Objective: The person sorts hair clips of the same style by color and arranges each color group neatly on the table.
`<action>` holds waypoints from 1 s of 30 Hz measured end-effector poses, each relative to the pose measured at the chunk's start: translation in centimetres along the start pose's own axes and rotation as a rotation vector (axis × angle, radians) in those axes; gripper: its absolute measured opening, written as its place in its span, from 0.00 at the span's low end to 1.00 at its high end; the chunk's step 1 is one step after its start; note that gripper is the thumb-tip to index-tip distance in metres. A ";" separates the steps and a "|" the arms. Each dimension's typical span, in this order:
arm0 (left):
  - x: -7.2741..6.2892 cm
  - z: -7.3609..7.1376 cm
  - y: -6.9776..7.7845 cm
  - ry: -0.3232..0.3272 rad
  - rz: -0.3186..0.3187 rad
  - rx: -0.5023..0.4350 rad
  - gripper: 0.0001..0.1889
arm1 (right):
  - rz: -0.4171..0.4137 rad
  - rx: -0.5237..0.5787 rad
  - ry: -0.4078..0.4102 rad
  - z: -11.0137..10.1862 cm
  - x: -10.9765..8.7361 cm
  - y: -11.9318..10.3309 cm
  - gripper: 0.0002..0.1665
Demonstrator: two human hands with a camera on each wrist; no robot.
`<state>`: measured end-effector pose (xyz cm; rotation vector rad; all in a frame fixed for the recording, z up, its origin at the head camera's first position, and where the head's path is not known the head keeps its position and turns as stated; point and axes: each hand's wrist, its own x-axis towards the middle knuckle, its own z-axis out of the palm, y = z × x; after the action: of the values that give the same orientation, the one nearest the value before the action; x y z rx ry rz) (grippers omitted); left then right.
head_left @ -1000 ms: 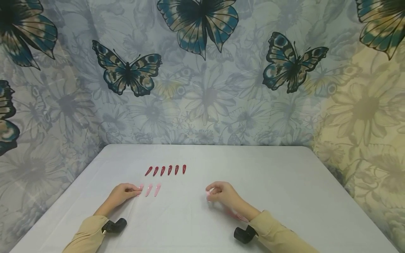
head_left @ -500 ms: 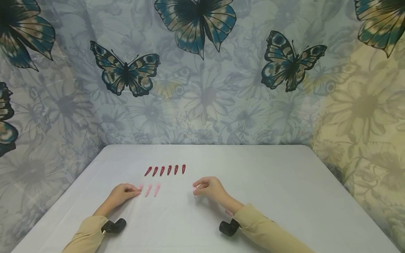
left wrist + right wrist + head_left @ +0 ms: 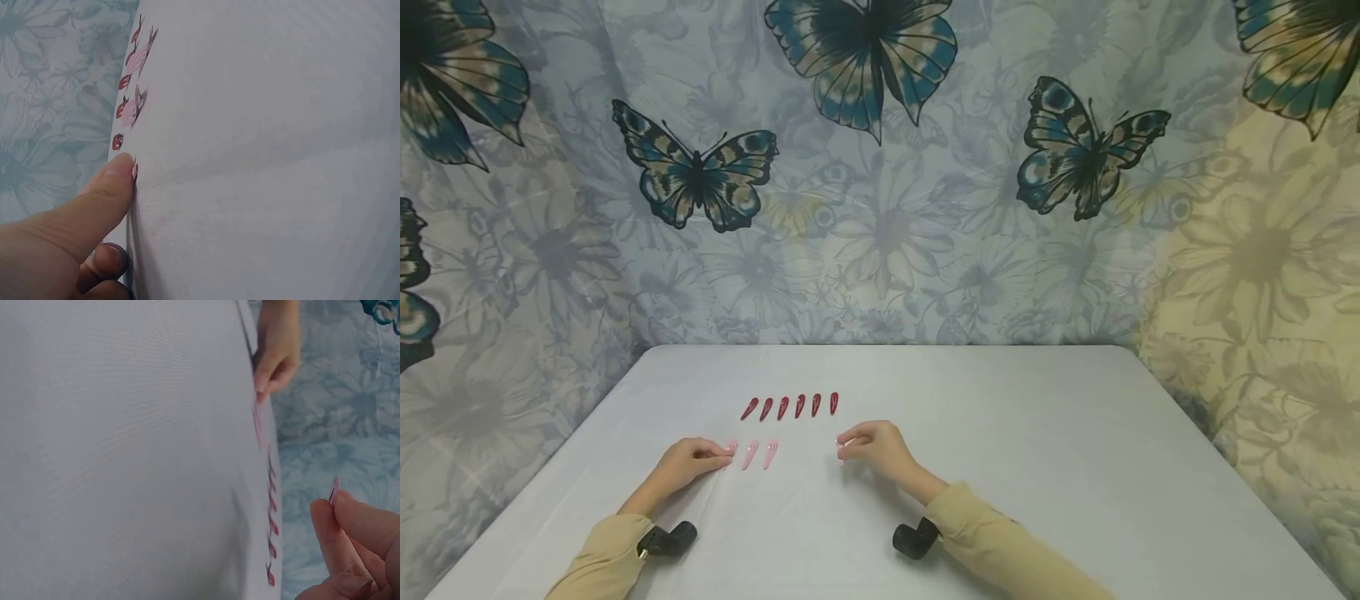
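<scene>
My left hand (image 3: 685,461) rests on the table at the left, thumb and index finger pinching the end of the leftmost pink snap hair clip (image 3: 731,449). Two more pink hair clips lie just right of it, the farther one (image 3: 771,455) standing a little apart. My right hand (image 3: 877,448) is held above the table near its middle, right of the pink row. Between its thumb and index finger it pinches another pink hair clip (image 3: 334,490), whose tip sticks up in the right wrist view.
Behind the pink clips lies a slanted row of several dark red hair clips (image 3: 800,406). All lie on a white-covered table (image 3: 1037,433) backed by a butterfly-print cloth (image 3: 887,275). A black wrist camera (image 3: 915,538) hangs under the right sleeve.
My right hand has moved left across the table with its pink hair clip, towards the pink row. The pink clips seen by the right forearm are now hidden. My left hand has stayed put.
</scene>
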<state>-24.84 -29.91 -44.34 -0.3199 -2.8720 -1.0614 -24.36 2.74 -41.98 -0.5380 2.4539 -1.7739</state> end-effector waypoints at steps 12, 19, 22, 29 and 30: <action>-0.1 -0.3 0.2 0.004 0.033 0.004 0.06 | 0.017 0.012 0.009 2.4 1.2 -0.3 0.08; -0.2 -0.2 0.2 -0.001 0.026 -0.012 0.06 | 0.017 0.040 0.010 3.6 1.6 0.0 0.07; -0.3 -0.2 0.1 0.000 0.021 -0.005 0.06 | 0.009 0.032 0.016 4.1 1.8 0.1 0.06; -0.2 0.0 0.1 -0.001 0.011 -0.016 0.06 | -0.040 -0.013 0.035 5.3 2.5 0.1 0.05; -0.2 0.0 0.0 0.000 0.011 -0.017 0.06 | -0.042 -0.018 0.039 5.5 2.6 0.1 0.05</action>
<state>-24.67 -29.95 -44.33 -0.3369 -2.8595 -1.0848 -25.40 -3.02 -43.50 -0.5655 2.5054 -1.7963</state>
